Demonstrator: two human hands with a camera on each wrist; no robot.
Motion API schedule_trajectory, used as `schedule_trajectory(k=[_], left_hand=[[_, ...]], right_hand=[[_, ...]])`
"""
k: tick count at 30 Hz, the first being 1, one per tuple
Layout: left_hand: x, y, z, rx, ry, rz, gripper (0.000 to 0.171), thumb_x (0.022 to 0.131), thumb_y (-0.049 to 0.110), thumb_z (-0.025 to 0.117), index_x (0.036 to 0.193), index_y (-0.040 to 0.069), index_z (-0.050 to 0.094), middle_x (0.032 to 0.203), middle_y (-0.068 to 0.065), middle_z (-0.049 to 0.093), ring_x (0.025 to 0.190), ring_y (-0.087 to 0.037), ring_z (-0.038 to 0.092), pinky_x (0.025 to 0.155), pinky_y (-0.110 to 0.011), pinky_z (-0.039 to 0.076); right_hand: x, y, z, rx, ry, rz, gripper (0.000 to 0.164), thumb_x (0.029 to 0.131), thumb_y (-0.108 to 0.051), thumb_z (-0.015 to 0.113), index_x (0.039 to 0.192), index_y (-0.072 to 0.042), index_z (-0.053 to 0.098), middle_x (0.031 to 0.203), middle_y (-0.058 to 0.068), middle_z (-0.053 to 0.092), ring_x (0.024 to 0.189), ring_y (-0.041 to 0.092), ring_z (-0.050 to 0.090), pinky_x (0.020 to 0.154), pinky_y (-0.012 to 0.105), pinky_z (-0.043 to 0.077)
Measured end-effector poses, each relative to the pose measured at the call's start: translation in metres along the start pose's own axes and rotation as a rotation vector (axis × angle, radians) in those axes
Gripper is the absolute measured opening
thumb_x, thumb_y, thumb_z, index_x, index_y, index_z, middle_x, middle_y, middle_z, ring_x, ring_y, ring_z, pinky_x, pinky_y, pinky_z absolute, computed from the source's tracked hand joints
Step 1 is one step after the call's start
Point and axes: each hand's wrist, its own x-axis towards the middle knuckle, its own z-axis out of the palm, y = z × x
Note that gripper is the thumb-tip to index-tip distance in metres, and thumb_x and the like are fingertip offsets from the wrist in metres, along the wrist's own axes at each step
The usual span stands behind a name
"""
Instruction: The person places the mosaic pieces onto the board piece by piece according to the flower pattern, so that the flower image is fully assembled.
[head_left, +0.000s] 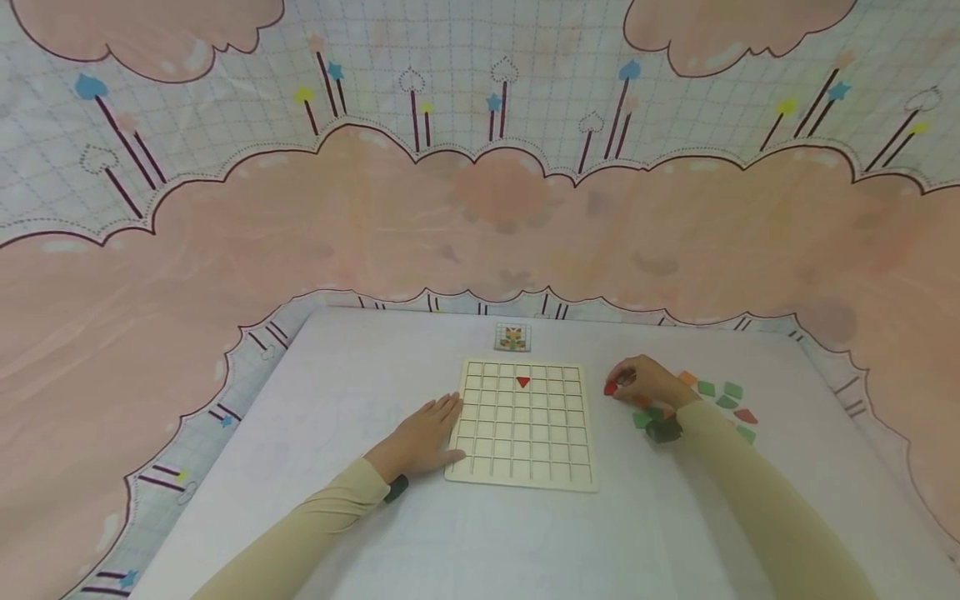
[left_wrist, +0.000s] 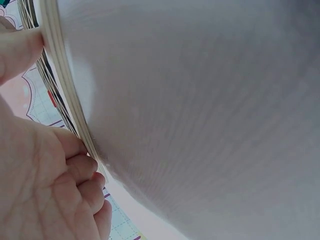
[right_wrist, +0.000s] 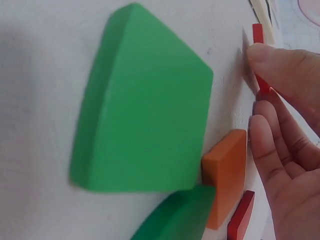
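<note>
A pale board with a square grid (head_left: pixel 522 433) lies on the white table. My left hand (head_left: pixel 418 437) rests against its left edge, fingers straight and thumb at the lower corner; the left wrist view shows the thumb (left_wrist: pixel 20 52) touching the board's side. One red triangle (head_left: pixel 522 382) sits in the upper middle of the grid. To the right of the board, my right hand (head_left: pixel 647 380) pinches a small red piece (right_wrist: pixel 258 34) between thumb and fingers, just above or on the table. Seen edge-on and partly covered, its full shape is hidden.
Several loose flat pieces lie around and beyond the right hand, among them a green piece (right_wrist: pixel 150 110), an orange piece (right_wrist: pixel 227 175) and a red piece (head_left: pixel 746 416). A small pattern card (head_left: pixel 513 337) lies behind the board. A printed curtain (head_left: pixel 510 225) surrounds the table.
</note>
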Motion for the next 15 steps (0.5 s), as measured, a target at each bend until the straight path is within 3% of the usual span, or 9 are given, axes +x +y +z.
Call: schedule_trajectory(k=[5,9,15], left_hand=[[0.001,0.000,0.001,0.004,0.002,0.001,0.085,0.092,0.057,0.045,0.148,-0.001,0.020,0.156,-0.015,0.020,0.146,-0.026,0.018,0.120,-0.039,0.019],[0.001,0.000,0.001,0.013,0.003,0.000,0.085,0.092,0.058,0.044,0.149,0.000,0.020,0.157,-0.014,0.019,0.146,-0.026,0.017,0.120,-0.039,0.019],[0.001,-0.001,0.002,0.000,0.008,0.010,0.084,0.092,0.056,0.046,0.148,-0.001,0.022,0.156,-0.016,0.021,0.146,-0.027,0.019,0.119,-0.040,0.021]], right_hand=[[0.003,-0.002,0.003,0.004,0.011,0.001,0.019,0.079,-0.011,0.074,0.096,-0.005,0.070,0.092,0.006,0.066,0.084,0.016,0.056,0.079,0.029,0.049],[0.005,-0.009,0.004,0.014,0.024,-0.012,0.019,0.079,-0.012,0.074,0.097,-0.006,0.070,0.095,0.007,0.067,0.085,0.016,0.058,0.081,0.031,0.051],[0.011,-0.023,0.007,0.045,0.058,-0.124,0.021,0.079,-0.011,0.075,0.097,-0.002,0.070,0.094,0.010,0.068,0.082,0.013,0.059,0.078,0.025,0.053]])
